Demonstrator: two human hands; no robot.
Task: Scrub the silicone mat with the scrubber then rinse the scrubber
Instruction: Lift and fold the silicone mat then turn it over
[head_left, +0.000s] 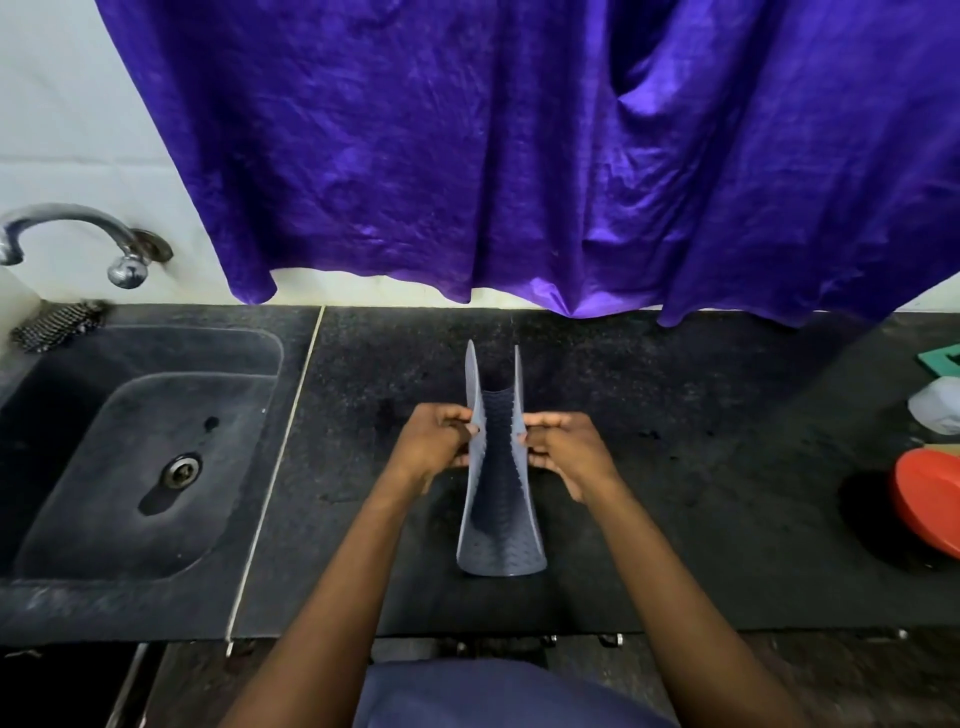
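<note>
Grey silicone mat (501, 499) curled into a trough above the counter (675, 467), left hand (439, 447) pinching its 9 o'clock edge, right hand (563, 452) its 3 o'clock edge, scrubber (54, 325) at the sink's (78, 519) far corner

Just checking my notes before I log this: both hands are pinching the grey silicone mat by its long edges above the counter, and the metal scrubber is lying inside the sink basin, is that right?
Not quite. The head view shows the metal scrubber on the back-left rim of the sink, below the tap, not inside the basin. The rest holds: the left hand and right hand pinch the grey silicone mat by its long edges above the counter.
</note>
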